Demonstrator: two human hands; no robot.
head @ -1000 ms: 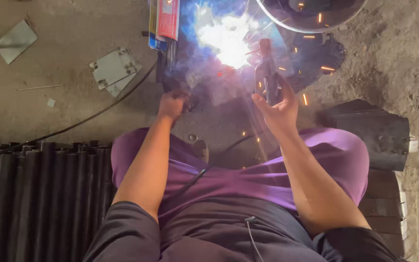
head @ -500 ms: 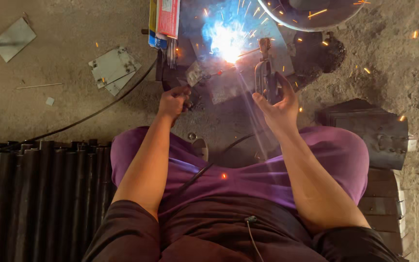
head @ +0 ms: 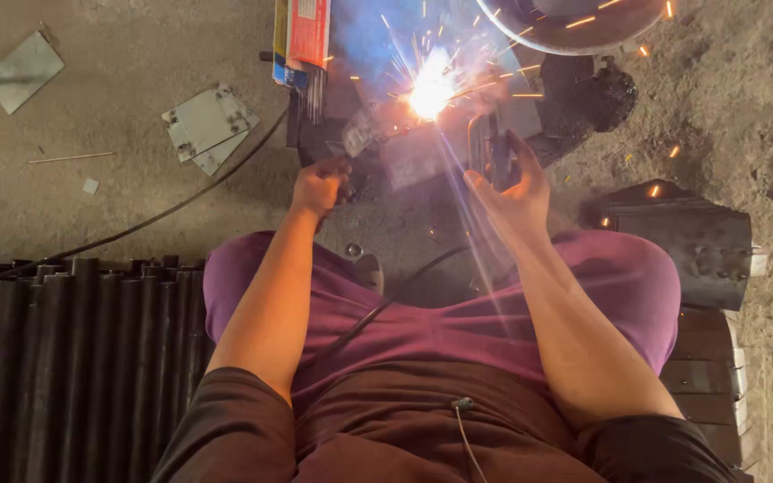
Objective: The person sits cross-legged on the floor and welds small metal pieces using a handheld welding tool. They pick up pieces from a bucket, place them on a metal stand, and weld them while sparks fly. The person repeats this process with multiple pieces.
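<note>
I sit over a welding job on the ground, my purple trouser knees below the work. My left hand point(head: 319, 185) is closed on a dark metal part at the left edge of the workpiece point(head: 422, 152). My right hand point(head: 513, 186) grips a dark electrode holder point(head: 491, 146) whose rod reaches up and left to a bright white-blue arc point(head: 431, 89). Orange sparks spray out from the arc. Glare and smoke hide the joint itself.
A red, yellow and blue box of welding rods point(head: 301, 36) lies just left of the arc. Flat metal plates point(head: 203, 125) and a grey sheet point(head: 21, 70) lie on the sandy floor. Dark pipes point(head: 64, 358) are stacked lower left, a black cable point(head: 154, 219) crosses, and a dark metal box point(head: 682, 237) stands right.
The arc has shrunk to a tighter point with longer orange sparks flying out. Both hands stay in nearly the same place.
</note>
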